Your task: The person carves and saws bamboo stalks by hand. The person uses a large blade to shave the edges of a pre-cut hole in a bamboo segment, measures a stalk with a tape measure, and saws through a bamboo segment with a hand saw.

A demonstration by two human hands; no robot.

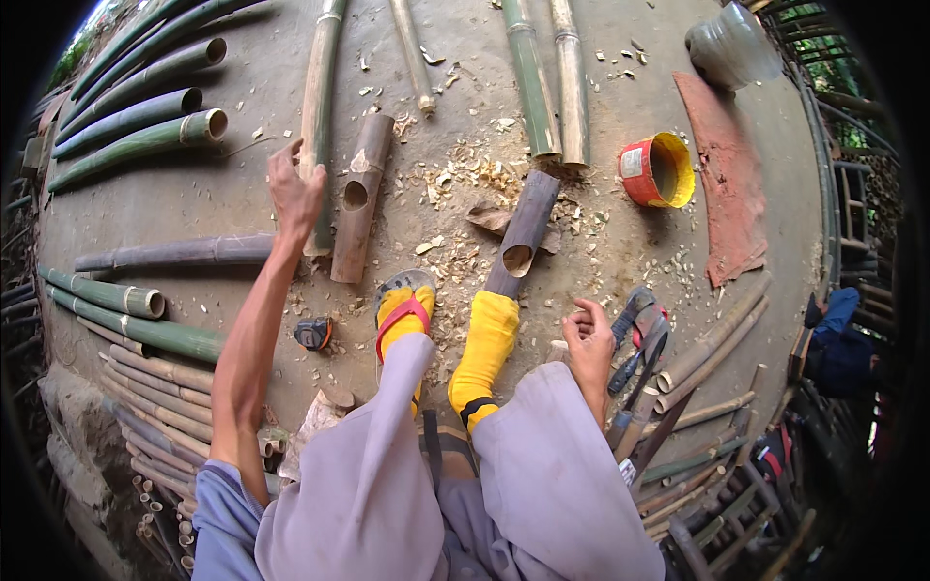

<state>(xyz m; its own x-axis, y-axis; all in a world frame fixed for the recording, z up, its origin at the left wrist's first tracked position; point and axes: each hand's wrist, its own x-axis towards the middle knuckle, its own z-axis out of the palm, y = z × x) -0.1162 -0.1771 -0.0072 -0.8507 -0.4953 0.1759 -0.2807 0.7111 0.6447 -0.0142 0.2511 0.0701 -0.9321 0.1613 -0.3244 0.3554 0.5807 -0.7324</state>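
My left hand [294,192] reaches out at the left, fingers bent and apart, over the edge of a long green and tan bamboo pole [321,97]; whether it touches the pole is unclear. Beside it lies a short brown bamboo piece [362,208] with an oval hole. My right hand [589,344] is beside my right knee, its fingers loosely curled and no object visible in them. Close to it lie hand tools with dark and red parts [644,324]. My yellow-socked right foot [484,349] rests against a dark bamboo piece [526,228] with a cut hole.
Pale wood chips [475,174] litter the ground. A red and yellow can [659,171], a reddish flat sheet [722,179] and a clear plastic container [733,46] are at right. Green bamboo poles [145,150] lie left. A tape measure [313,334] sits near my sandal [405,300].
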